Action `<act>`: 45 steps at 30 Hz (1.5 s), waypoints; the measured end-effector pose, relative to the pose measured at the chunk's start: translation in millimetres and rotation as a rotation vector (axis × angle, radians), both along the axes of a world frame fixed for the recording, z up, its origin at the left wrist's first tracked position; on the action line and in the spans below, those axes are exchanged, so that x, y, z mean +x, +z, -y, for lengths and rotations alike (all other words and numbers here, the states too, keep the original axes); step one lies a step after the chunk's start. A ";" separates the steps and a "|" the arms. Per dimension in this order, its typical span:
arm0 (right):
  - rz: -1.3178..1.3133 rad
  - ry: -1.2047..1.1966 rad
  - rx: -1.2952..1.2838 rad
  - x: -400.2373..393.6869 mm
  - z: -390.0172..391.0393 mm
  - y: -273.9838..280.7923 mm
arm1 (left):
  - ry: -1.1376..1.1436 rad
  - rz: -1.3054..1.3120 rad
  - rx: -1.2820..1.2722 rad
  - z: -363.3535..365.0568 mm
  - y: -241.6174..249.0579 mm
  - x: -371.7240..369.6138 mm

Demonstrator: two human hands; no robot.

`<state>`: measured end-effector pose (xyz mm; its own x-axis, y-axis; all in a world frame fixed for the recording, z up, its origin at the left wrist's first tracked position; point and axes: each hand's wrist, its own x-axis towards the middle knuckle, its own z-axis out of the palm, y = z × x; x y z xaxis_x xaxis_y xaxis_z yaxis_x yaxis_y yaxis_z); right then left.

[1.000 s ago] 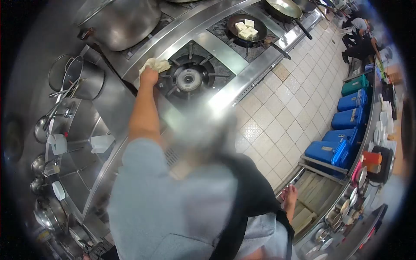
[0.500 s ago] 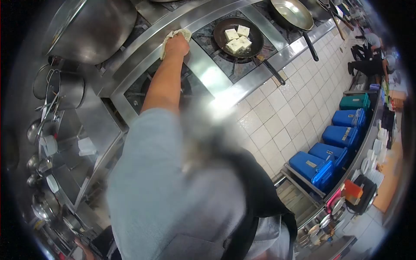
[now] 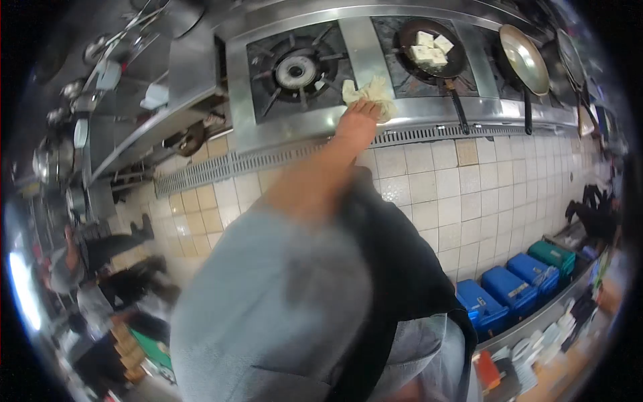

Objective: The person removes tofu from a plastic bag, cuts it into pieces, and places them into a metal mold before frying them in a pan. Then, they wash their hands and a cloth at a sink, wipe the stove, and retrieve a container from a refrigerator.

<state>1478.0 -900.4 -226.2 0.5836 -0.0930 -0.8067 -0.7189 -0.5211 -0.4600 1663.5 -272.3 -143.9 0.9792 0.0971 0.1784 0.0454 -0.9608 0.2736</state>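
My left hand [image 3: 357, 119] reaches out to the steel stove [image 3: 315, 122] and presses a crumpled pale cloth [image 3: 367, 90] onto its front ledge. The cloth lies between an unlit gas burner [image 3: 295, 70] on the left and a black pan [image 3: 429, 52] holding white cubed blocks on the right. My grey sleeve and dark apron fill the lower middle of the view. My right hand is out of sight.
An empty steel pan [image 3: 524, 59] sits further right on the stove. A drain grate [image 3: 221, 165] runs along the stove's foot over pale floor tiles. Blue lidded bins [image 3: 509, 288] stand under a counter at the lower right. Other people [image 3: 87, 258] work at the left.
My left hand has drawn the cloth from the back strip between the burners down to the stove's front ledge. The view has swung, showing more floor and people at the left.
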 end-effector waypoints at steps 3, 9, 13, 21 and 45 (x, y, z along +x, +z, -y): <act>-0.039 -0.118 -0.014 79.9 2.5 22.7 | 0.190 -0.027 0.051 -25.9 -10.9 -71.6; 0.096 -0.135 0.004 159.7 -52.4 64.1 | 0.585 -0.250 0.511 -150.9 -35.9 -197.1; 0.035 -0.045 0.114 141.5 -61.9 46.9 | 0.886 -0.187 0.022 -152.4 -19.2 -189.9; 0.058 0.310 0.055 67.8 23.0 -60.0 | 0.717 -0.088 0.106 -91.3 -26.8 -152.4; 0.173 0.125 0.168 161.2 -141.8 4.5 | 0.871 -0.320 0.157 -280.7 5.5 -87.2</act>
<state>1639.2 -758.6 -221.7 0.7127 0.1150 -0.6920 -0.5571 -0.5067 -0.6580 1576.3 8.4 -138.4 0.5776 0.8162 -0.0130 0.8162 -0.5777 -0.0063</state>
